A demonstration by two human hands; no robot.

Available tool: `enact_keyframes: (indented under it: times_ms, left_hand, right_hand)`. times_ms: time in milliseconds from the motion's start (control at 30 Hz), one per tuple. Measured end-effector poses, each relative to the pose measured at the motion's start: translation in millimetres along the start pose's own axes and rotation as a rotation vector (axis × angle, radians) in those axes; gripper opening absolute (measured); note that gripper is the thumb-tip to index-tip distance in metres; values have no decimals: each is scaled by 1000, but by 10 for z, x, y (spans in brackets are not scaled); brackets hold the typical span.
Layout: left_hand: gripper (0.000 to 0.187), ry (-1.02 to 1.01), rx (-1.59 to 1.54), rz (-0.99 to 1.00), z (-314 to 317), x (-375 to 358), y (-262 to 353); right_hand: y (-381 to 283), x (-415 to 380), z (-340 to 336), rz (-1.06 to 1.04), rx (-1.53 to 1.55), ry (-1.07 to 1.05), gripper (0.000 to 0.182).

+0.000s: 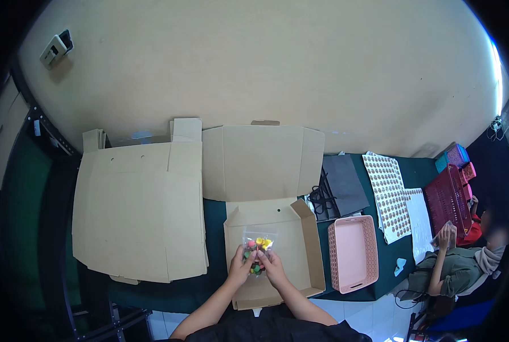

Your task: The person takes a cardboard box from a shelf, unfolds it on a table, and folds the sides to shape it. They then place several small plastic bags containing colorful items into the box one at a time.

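Note:
A clear plastic bag (260, 234) of small colourful pieces, pink, yellow, green and dark, is held up in front of me. My left hand (240, 267) grips its left side and my right hand (271, 268) its right side, thumbs close together over the front. What the pieces are is too small to tell. Below the bag lies an open cardboard box (311, 245) with its lid (268, 162) folded back toward the wall. The part of the box floor behind my hands and the bag is hidden.
Flattened cardboard sheets (137, 211) are stacked on the left. To the right are a pink basket (353, 253), black paper bags (345, 185), sticker sheets (387, 196) and a maroon basket (448, 202). Another person (459, 265) sits at the far right, hands raised near the table.

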State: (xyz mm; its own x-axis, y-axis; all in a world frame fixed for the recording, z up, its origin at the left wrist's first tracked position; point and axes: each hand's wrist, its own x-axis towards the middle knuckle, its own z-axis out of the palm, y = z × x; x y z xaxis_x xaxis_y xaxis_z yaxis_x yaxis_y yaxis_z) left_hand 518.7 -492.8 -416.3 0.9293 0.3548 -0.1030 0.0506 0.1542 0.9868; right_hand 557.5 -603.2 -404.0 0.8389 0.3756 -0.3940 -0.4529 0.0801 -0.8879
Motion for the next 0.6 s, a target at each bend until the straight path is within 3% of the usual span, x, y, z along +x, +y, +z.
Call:
enact_keyframes:
  times_ms: [200,300,367,500,600]
  left_hand:
    - [28,63,24,22,27,81,378]
    - [30,78,54,20,-22,50,407]
    - [32,72,69,40,-52,39,439]
    - [32,28,140,84,-57,-31,494]
    - [34,-57,178,89,-21,-101,615]
  right_hand:
    - [-277,9,115,-145,-98,-46,28]
    - [-272,10,53,-86,-108,-105,29]
    - [-308,-21,48,-39,95,-191,30]
    - [-404,-79,89,7,135,-154,30]
    - [-456,-101,115,-130,-120,-98,30]
